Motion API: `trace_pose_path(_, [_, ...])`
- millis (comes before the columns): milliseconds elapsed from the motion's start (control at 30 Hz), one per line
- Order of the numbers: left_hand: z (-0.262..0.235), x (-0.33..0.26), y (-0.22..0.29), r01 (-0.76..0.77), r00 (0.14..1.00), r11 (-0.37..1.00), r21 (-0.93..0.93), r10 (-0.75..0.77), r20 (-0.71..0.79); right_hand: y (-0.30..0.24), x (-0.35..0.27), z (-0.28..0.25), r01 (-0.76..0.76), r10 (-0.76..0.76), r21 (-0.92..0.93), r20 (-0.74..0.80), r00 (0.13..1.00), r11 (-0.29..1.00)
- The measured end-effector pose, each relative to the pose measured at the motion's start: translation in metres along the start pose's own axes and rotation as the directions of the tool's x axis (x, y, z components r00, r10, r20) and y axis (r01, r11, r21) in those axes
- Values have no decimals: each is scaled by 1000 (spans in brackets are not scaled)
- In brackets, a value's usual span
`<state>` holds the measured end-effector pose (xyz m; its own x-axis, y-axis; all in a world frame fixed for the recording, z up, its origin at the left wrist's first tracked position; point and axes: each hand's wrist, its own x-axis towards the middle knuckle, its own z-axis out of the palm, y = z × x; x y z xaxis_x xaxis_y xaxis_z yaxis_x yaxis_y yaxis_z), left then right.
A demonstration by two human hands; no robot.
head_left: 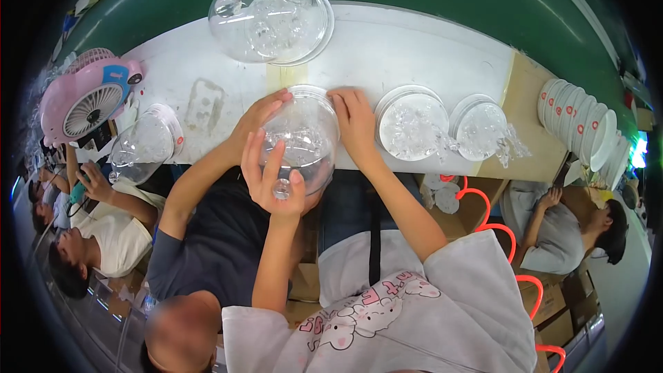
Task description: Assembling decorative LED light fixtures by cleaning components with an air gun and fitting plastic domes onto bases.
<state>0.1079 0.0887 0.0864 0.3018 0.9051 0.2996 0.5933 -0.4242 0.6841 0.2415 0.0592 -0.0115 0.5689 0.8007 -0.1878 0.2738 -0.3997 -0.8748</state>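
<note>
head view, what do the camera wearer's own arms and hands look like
The left hand and right hand wear no gloves, and no watch or bracelet shows. The forearms are bare, below short, loose, pale grey sleeves. The matching shirt carries a pink-and-white cartoon animal print with pink lettering.

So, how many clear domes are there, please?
3: far dome; middle dome between the wearer's left hand and right hand; left dome beside the pink fan. More may be hidden.

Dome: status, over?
Left hand at dome's knob end. Right hand at base rim. Seating unclear. Co-worker's hand crowding rim's left side.
</note>
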Motion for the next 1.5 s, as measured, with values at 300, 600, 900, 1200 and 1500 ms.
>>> trace_pose_path(300, [-8, -1, 5, 231, 966, 973, -22, -232, -112, -55, -53, -33, -114, 66, 402, 133, 989, 908])
trace_pose_path(600, [-37, 61, -41, 229, 819, 972, -47, -219, -530, -73, -65, -83, 26, -74, 224, 205, 976, 974])
trace_pose_path(900, [-88, 9, -68, 286, 784, 828, -482, -492, -378, -69, -136, -125, -7, -9, 53, 307, 952, 999])
trace_pose_path(1200, [-18, -108, 61, 142, 938, 942, -303, -30, 345, -32, -210, -152, -233, 194, 69, 353, 915, 970])
trace_pose_path(1500, [-1, -120, 47, 115, 816, 969, -219, 33, 576, 9, -250, -186, -249, 247, 71, 37, 968, 966])
